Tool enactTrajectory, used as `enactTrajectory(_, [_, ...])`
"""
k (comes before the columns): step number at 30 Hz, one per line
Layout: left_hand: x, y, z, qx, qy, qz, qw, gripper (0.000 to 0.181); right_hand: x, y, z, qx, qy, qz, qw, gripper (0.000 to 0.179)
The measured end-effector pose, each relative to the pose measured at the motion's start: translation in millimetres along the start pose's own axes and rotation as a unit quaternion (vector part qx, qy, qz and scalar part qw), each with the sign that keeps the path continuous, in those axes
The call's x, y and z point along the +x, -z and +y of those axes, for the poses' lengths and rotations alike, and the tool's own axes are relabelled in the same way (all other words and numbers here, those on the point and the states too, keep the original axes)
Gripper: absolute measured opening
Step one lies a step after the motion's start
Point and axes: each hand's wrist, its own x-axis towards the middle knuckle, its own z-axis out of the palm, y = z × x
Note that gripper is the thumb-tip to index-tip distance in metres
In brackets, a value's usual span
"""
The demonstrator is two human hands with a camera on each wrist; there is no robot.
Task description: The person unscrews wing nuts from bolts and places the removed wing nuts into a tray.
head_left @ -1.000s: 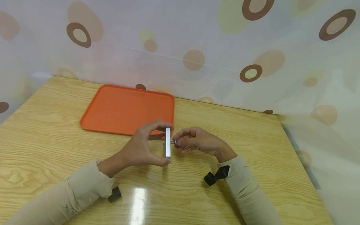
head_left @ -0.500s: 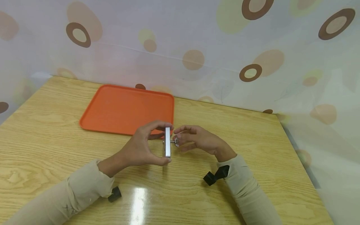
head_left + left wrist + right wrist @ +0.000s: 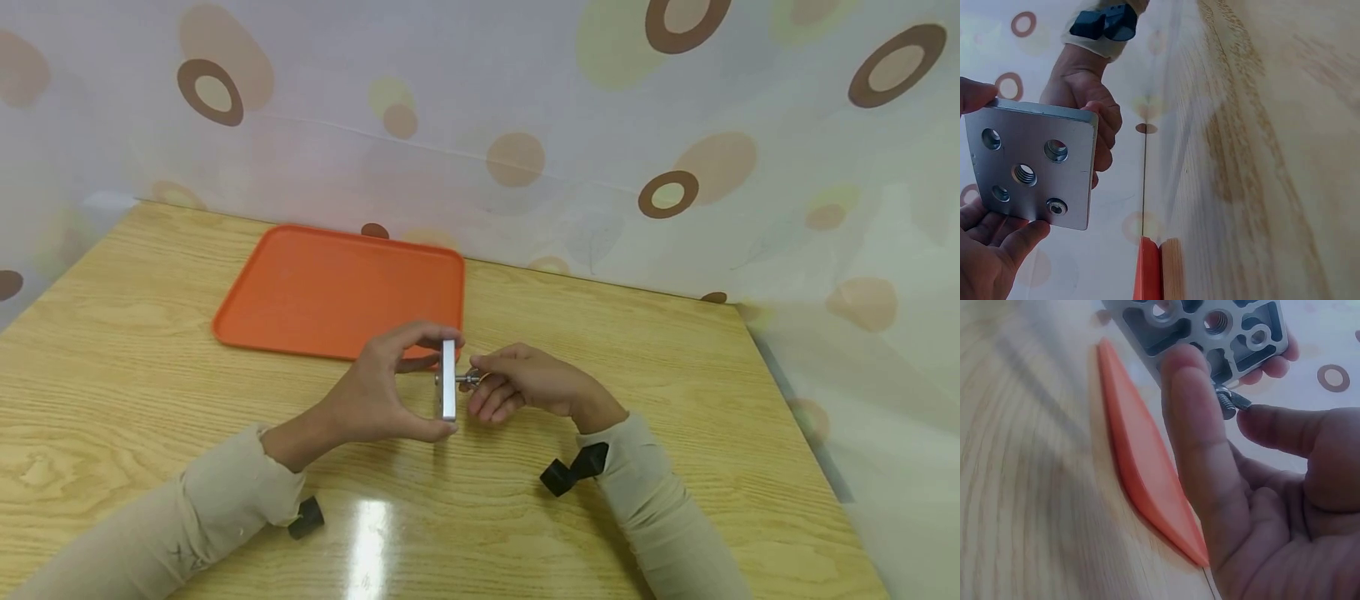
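My left hand [image 3: 375,396] holds a square metal plate [image 3: 448,383] on edge above the table, thumb on its lower edge and fingers on its upper edge. The left wrist view shows the plate's smooth face with several holes and a socket-head bolt [image 3: 1057,207] in one corner hole. The bolt's threaded end sticks out on the ribbed side, toward my right hand [image 3: 543,385]. A wing nut [image 3: 1240,400] sits on that thread. My right thumb tip touches one wing, while the index finger lies along the other side, the remaining fingers curled below.
An orange tray [image 3: 337,292] lies flat on the wooden table [image 3: 600,350], behind and left of the hands. A patterned sheet [image 3: 465,100] stands as a wall behind the table and along its right side. Black wrist mounts [image 3: 573,469] project from the sleeves.
My right fingers opened away from the wing nut, then came back with the thumb higher and the other fingers curled lower. The left hand and the plate stay in place.
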Motion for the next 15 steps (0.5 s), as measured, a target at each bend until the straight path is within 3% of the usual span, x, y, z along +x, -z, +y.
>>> enactTrajectory(15, [0.2, 0.6, 1.3, -0.004, 0.004, 0.000, 1.0000, 0.077, -4.6, 1.8, -3.6, -0.024, 0.048, -0.009, 0.9985, 0.042])
